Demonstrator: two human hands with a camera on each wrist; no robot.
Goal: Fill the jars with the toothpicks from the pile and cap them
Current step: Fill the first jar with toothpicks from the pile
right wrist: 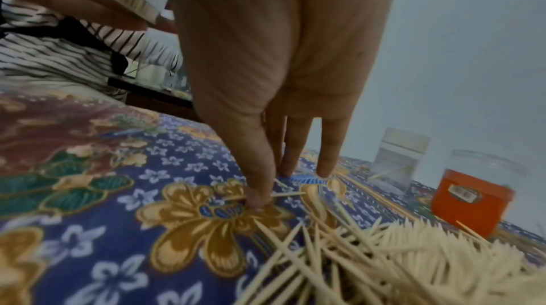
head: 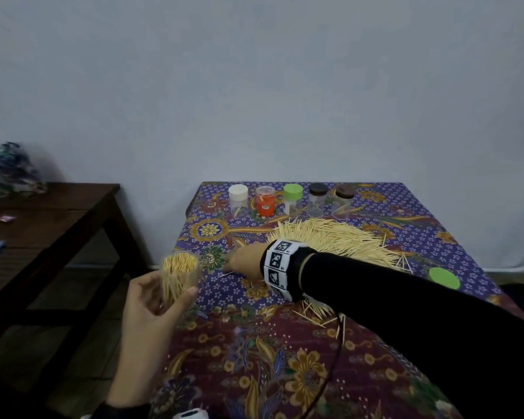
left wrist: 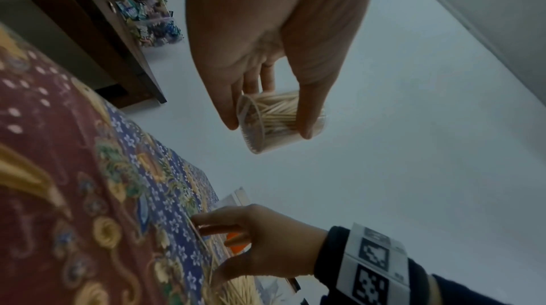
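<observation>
Toothpicks (head: 330, 238) lie in a broad pile near the middle of the cloth-covered tabletop (head: 285, 358), with strays scattered toward its near edge. The left hand (head: 152, 300) holds an uncapped clear jar (head: 180, 275) upright just off the tabletop's left edge, thumb and fingers wrapped round its wall; the jar is packed with toothpicks standing on end. The right hand (head: 245, 261) reaches down beside the pile's left fringe, its fingers (right wrist: 260, 184) extended and their tips on the cloth, touching a single loose toothpick (right wrist: 283, 194) there; nothing is gripped. Along the far edge stand 5 capped jars (head: 291, 201) in a row, holding few toothpicks. A loose green lid (head: 443, 278) lies near the right edge.
</observation>
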